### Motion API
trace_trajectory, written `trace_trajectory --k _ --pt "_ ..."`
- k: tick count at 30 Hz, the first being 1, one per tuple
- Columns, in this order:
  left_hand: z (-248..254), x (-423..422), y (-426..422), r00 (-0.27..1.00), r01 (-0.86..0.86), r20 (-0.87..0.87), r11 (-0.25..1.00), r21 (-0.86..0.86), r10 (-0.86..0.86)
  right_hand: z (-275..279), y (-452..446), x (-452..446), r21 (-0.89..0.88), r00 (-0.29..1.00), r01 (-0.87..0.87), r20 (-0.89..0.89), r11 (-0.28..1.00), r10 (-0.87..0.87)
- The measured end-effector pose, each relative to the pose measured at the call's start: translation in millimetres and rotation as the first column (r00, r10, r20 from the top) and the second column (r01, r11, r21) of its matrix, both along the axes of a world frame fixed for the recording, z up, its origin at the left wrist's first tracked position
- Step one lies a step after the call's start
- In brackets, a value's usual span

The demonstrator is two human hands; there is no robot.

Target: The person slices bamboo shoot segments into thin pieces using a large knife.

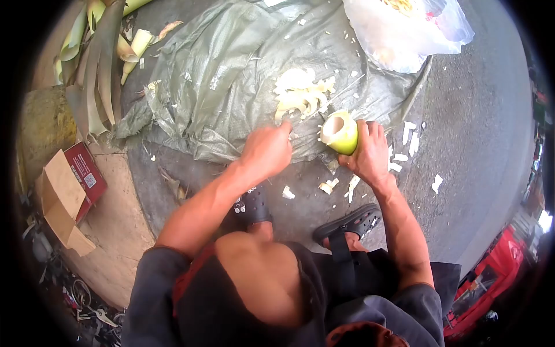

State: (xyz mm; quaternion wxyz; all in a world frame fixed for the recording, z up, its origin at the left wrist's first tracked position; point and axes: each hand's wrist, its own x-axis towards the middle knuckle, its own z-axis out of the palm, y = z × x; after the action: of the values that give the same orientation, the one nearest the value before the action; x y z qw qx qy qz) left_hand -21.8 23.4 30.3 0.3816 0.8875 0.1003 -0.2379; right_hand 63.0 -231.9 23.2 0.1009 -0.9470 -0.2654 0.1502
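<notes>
While the right hand [370, 151] wraps around a hollow green stem piece [348, 142], the left hand [267, 149] is curled beside it with a gap between. Seen from the head camera, taking the middle of the view as the clock's centre, the stem piece lies near 2 o'clock, its pale, open end turned toward the left hand. The right hand's fingers bend over its far side, and the thumb shows on the near side, so the grip is closed on it. The left hand sits close to the centre, toward 11 o'clock, fingers mostly folded in; whether anything thin is pinched in them I cannot tell.

Between 12 and 1 o'clock, just beyond both hands, a heap of pale slices [302, 92] lies on a crumpled grey-green sheet [202, 69], which spreads from 10 to 1 o'clock. A translucent plastic bag [404, 40] stands at the sheet's edge between 1 and 2 o'clock. White scraps [414, 142] dot the ground near 2 to 3 o'clock. Long husks [98, 69] lie at 10 o'clock, and a cardboard box [60, 196] with open flaps sits between 8 and 9. Dark perforated shoes are at 7 [254, 206] and 4 o'clock.
</notes>
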Motion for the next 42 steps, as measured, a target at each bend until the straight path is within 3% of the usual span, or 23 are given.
trace_trajectory --k 2,5,6,9,10,13,17,23,32,35,42 --pt "-2.6 -5.5 0.8 1.000 -0.025 0.014 0.999 -0.020 0.026 -7.8 3.3 -6.5 -0.052 0.994 0.060 0.096 0.997 -0.055" --pt "-9.4 -17.9 0.9 0.997 -0.067 0.047 0.997 -0.032 0.069 -6.3 1.9 -8.1 -0.009 0.996 0.057 0.066 0.998 -0.056" --pt "-5.7 -22.8 1.7 0.998 -0.056 0.031 0.998 -0.020 0.056 0.3 -0.2 -3.3 0.030 0.997 0.062 -0.047 0.998 -0.061" --pt "3.7 -40.4 4.4 0.996 0.023 0.090 1.000 -0.005 -0.023 -1.4 -2.9 -1.7 0.009 0.993 0.061 -0.106 0.998 -0.060" --pt "6.8 -48.3 4.2 0.992 0.046 0.120 0.999 0.002 -0.046 -11.9 -4.3 -3.9 0.140 0.997 0.067 -0.050 0.988 -0.060" --pt "18.4 -66.2 2.1 0.987 0.095 0.126 0.995 0.018 -0.096 -14.1 -5.1 0.8 0.102 0.927 0.174 -0.354 0.980 -0.127" --pt "12.6 -82.2 -5.9 0.970 0.136 0.197 0.990 0.038 -0.141 -22.9 -10.1 -0.1 0.171 0.960 0.134 -0.266 0.976 -0.086" --pt "3.1 -77.9 -24.6 0.975 0.092 0.201 0.996 0.001 -0.091 -18.1 -6.3 3.5 0.139 0.916 0.195 -0.379 0.971 -0.130" --pt "-3.5 -48.1 -52.7 0.972 0.112 0.197 0.989 0.095 -0.129 -18.7 -1.0 -7.2 0.281 0.969 0.180 -0.215 0.943 -0.121" --pt "0.4 -32.3 -55.6 0.978 0.134 0.147 0.986 0.102 -0.148 -27.2 -3.3 -12.8 0.254 0.991 0.103 -0.113 0.962 -0.077" --pt "-3.1 6.6 -58.0 0.985 0.133 0.108 0.991 0.028 -0.135 -32.8 -1.2 -24.6 0.168 0.989 0.150 -0.021 0.974 -0.149"
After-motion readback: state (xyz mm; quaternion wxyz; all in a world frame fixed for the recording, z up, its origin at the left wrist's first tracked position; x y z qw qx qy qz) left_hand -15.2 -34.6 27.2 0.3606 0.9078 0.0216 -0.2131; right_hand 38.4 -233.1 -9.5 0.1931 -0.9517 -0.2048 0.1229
